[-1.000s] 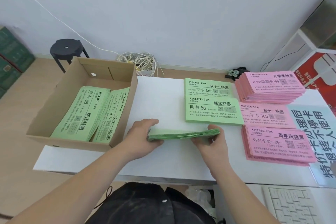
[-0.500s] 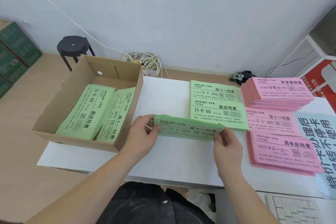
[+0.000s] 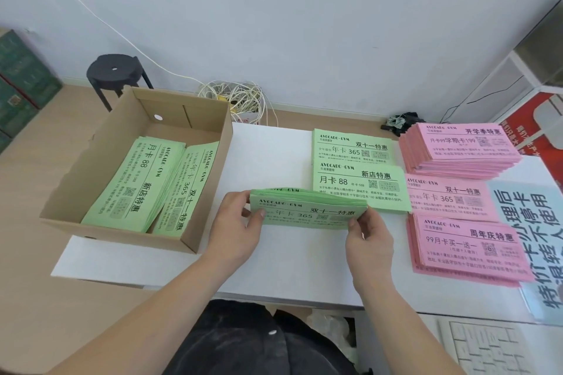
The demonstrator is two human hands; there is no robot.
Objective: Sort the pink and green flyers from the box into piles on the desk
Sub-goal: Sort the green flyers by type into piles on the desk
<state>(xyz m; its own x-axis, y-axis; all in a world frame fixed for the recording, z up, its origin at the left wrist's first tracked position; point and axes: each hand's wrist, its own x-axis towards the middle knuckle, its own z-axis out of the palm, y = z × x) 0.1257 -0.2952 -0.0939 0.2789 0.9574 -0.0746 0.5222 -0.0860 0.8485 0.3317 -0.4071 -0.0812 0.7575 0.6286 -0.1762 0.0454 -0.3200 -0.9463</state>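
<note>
Between my hands is a stack of green flyers (image 3: pixel 307 210), tilted up on its long edge over the white desk (image 3: pixel 274 259). My left hand (image 3: pixel 236 222) grips its left end and my right hand (image 3: pixel 367 237) pinches its right end. The cardboard box (image 3: pixel 100 167) at the left holds two more green flyer piles (image 3: pixel 143 183). Behind the held stack lie two green piles (image 3: pixel 356 173). To their right lie three pink piles (image 3: pixel 460 146), (image 3: pixel 447 195), (image 3: pixel 469 246).
A blue poster (image 3: pixel 536 234) lies at the desk's right edge and a white keyboard (image 3: pixel 487 347) at the bottom right. Behind the desk are a black stool (image 3: pixel 115 73), tangled white cables (image 3: pixel 234 94), green boxes (image 3: pixel 18 85) and a white shelf (image 3: pixel 524 70).
The green stack was lying nearly flat, edge-on, between my hands. I have tipped it up so its printed face shows, and lifted it slightly toward the green piles.
</note>
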